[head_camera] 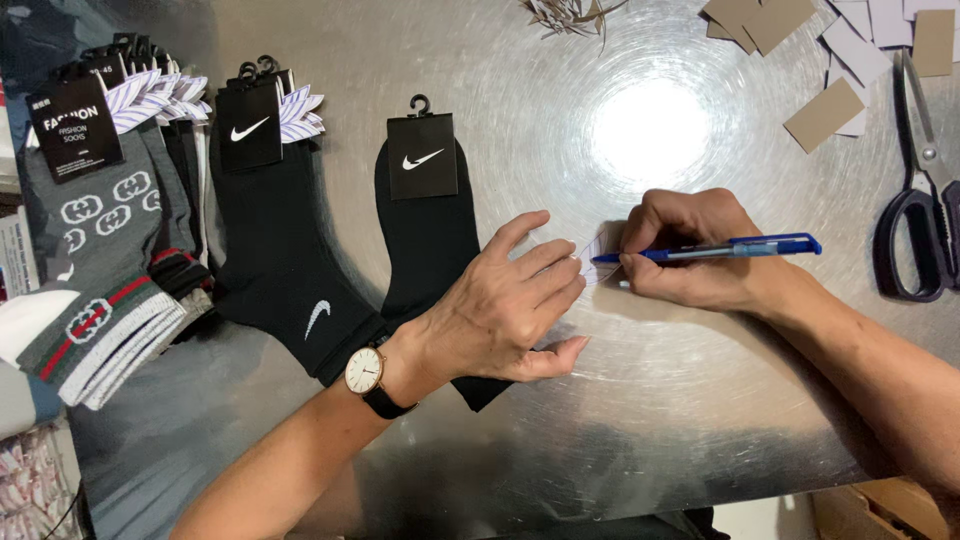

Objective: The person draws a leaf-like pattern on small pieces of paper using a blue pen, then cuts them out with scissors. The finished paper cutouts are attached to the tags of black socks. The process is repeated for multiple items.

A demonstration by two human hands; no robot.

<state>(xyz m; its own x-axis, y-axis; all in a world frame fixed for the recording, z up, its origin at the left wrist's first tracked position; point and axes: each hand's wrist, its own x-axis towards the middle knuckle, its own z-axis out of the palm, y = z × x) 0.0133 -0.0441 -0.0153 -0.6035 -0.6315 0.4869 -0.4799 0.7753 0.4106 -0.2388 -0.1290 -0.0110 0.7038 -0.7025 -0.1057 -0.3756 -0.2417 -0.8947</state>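
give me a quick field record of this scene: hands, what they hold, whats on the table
surface: brushed metal table with a bright glare spot
left hand: left hand flat, fingertips pinning a small paper slip; wristwatch on the wrist
right hand: right hand gripping a blue pen, tip on the slip
nearby: single black sock under the left wrist
left side: stacked tagged socks, grey and black
top right: cardboard tags, black-handled scissors

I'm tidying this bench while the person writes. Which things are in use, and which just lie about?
In use: pen in right hand; small paper slip under left hand.
Lying about: scissors, card pieces, black sock, sock stacks.
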